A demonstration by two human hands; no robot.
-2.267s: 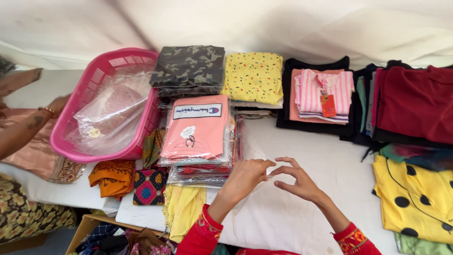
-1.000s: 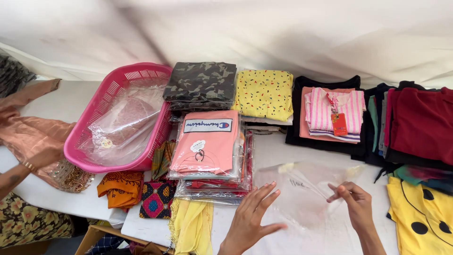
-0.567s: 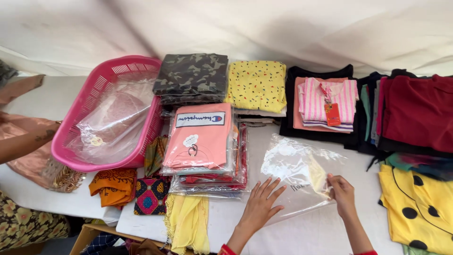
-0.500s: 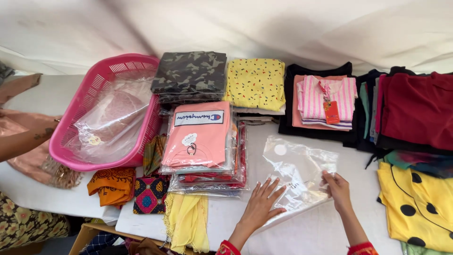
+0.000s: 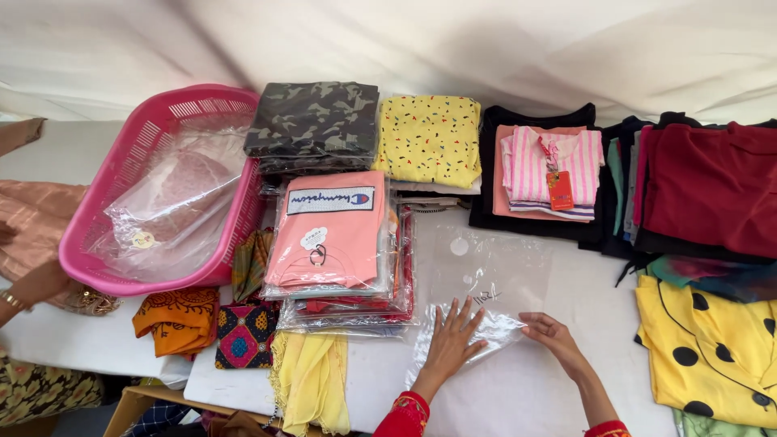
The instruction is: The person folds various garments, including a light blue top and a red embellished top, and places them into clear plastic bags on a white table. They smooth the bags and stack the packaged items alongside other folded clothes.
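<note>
Fingers (image 5: pixel 458 317) of the left hand (image 5: pixel 450 344) are spread wide and pressed flat on a clear plastic bag (image 5: pixel 483 291) that lies on the white table (image 5: pixel 534 388). The right hand (image 5: pixel 552 338) rests at the bag's lower right edge, fingers loosely together and lightly curled, their tips touching the plastic; whether they pinch it cannot be told.

Just left of the bag sits a stack of bagged garments (image 5: pixel 340 243) topped by a pink one, its edge touching or nearly touching the bag. Behind the bag lie a yellow speckled folded cloth (image 5: pixel 429 137), a camouflage stack (image 5: pixel 314 121) and a pink striped shirt (image 5: pixel 550 166) with a red tag, resting on black fabric. To the right are dark red folded clothes (image 5: pixel 712 186) and a yellow garment with black dots (image 5: pixel 712 348), near the right hand but apart from it. A pink basket (image 5: pixel 162 129) holding more clear bags stands far left, with an orange cloth (image 5: pixel 180 320) and a yellow scarf (image 5: pixel 312 376) in front of it. Another person's hand (image 5: pixel 36 283) shows at the left edge.

Both forearms come up from the bottom edge, with red cuffs, palms down. The bag lies mostly beyond the fingertips, its near edge crumpled under them.
</note>
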